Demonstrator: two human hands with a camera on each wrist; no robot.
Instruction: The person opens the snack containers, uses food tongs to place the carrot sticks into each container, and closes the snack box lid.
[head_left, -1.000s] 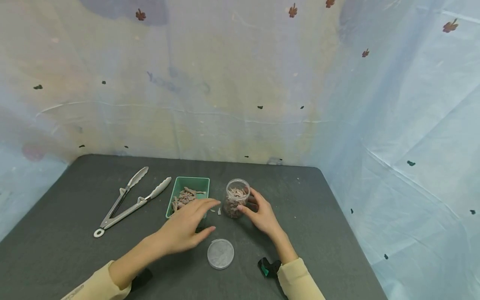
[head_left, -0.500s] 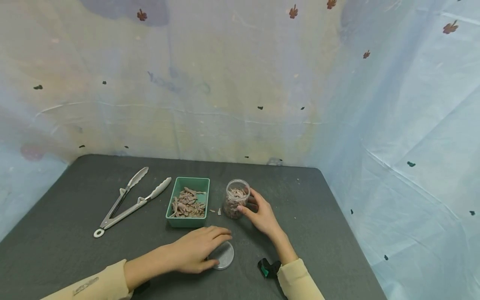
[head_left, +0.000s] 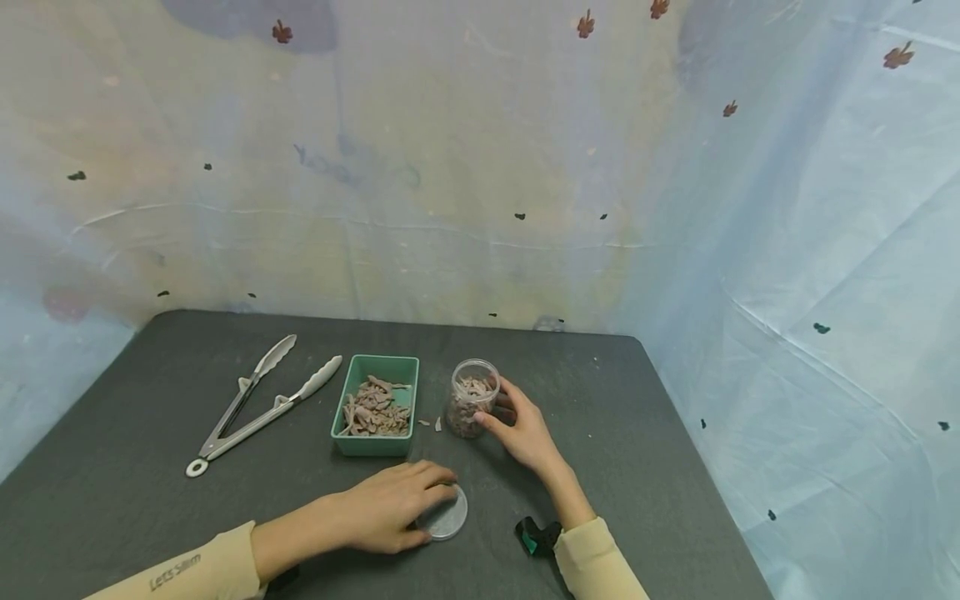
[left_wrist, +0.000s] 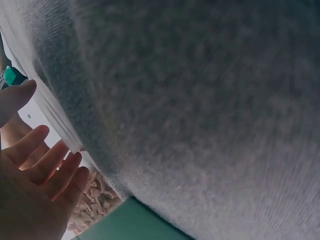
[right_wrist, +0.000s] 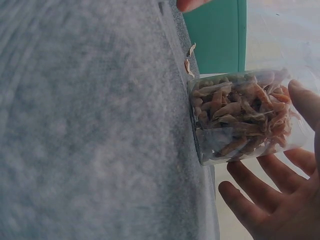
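Observation:
In the head view my right hand [head_left: 525,429] grips a clear, lidless jar [head_left: 467,421] standing upright on the table. Brownish dried strips [right_wrist: 240,112] fill much of it, as the right wrist view shows, with my thumb on one side and fingers on the other. My left hand [head_left: 393,508] is over the round clear lid [head_left: 447,518] lying flat nearer me, fingertips at its far edge and thumb at its near edge. Part of the lid is hidden under that hand. A green rectangular tray [head_left: 375,447] behind my left hand contains more strips [head_left: 375,408].
Metal tongs with pale tips [head_left: 262,408] lie spread at the left of the dark table [head_left: 592,450]. Small loose pieces [head_left: 438,424] lie between tray and jar. A black strap with a green patch [head_left: 536,537] is by my right wrist. A patterned sheet [head_left: 450,167] hangs behind.
My left hand has come from in front of the tray down to the lid, and its fingers have drawn in around the lid's edge. The right hand and jar have stayed in place.

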